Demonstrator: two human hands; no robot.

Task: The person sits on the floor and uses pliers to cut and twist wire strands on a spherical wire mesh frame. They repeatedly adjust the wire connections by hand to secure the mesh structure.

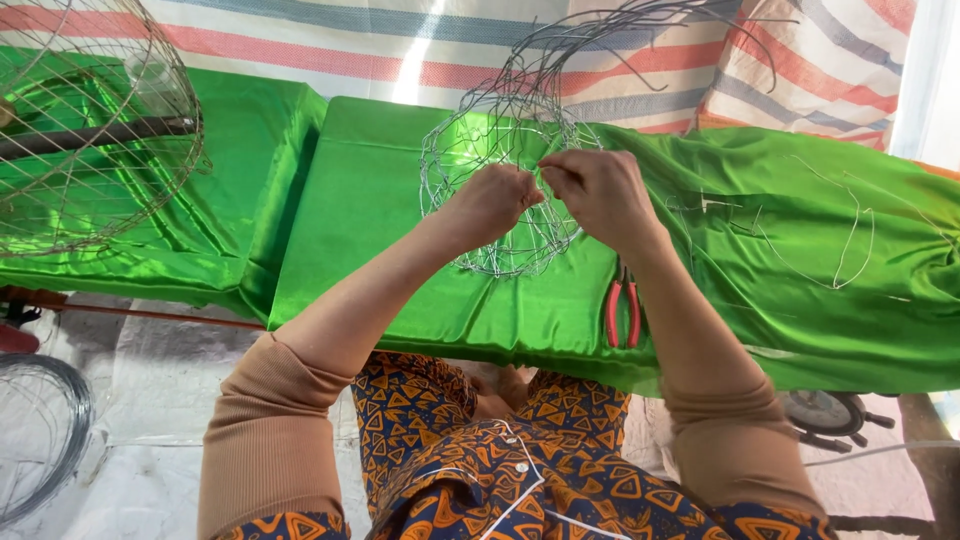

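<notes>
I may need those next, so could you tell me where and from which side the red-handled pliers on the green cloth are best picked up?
Grip the pliers by the two red handles, coming from the near table edge: the handles point toward the person, and the jaws lie tucked under the right hand.

Open green cloth (380, 230) at 9 o'clock of the hands, lots of room. Blocked at 12 by loose wire ends (640, 40), red pliers (622, 312) at 6, big wire basket (85, 125) far left.
</notes>
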